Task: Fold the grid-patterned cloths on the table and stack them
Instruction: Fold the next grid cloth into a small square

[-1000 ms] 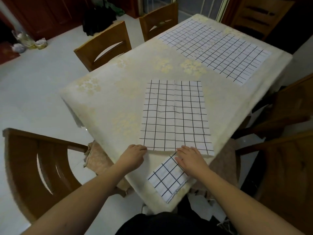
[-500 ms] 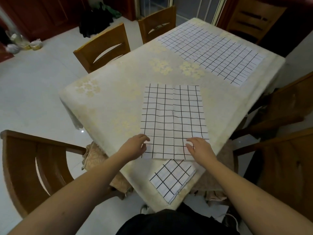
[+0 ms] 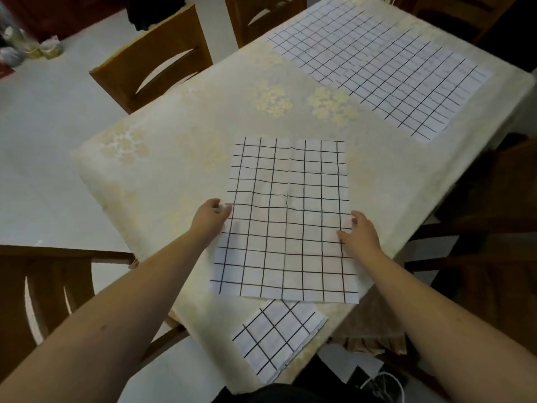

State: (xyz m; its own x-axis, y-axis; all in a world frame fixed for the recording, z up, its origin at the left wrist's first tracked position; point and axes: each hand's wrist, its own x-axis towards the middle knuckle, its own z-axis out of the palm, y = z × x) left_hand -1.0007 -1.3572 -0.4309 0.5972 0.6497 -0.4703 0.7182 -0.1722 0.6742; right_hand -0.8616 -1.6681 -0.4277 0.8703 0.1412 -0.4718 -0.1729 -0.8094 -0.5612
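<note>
Hands at mid-height on the half-folded grid cloth (image 3: 286,219), one on each long edge. Left hand (image 3: 210,221) curled at the left edge, fingertips apparently nipping the fabric there; right hand (image 3: 360,232) on the right edge, thumb on top of the cloth, fingers tucked at or under the border, so pinching by the look of it, though cannot tell for sure from this angle. Cloth flat on the table (image 3: 180,120), near end close to the table's corner, centre crease running away from the body.

Risks from here, as a judgement: uneven lift from two side grips, layers sliding apart and the fold going crooked. Near end dragging over the small folded cloth (image 3: 276,341) just below it, nudging that piece off the corner, already overhanging a little. Smooth tablecloth underneath, so the whole sheet free to skate instead of creasing cleanly.

Large unfolded grid cloth (image 3: 377,65) well apart at the far end, not yet folded. Wooden chairs (image 3: 151,62) round the sides.
</note>
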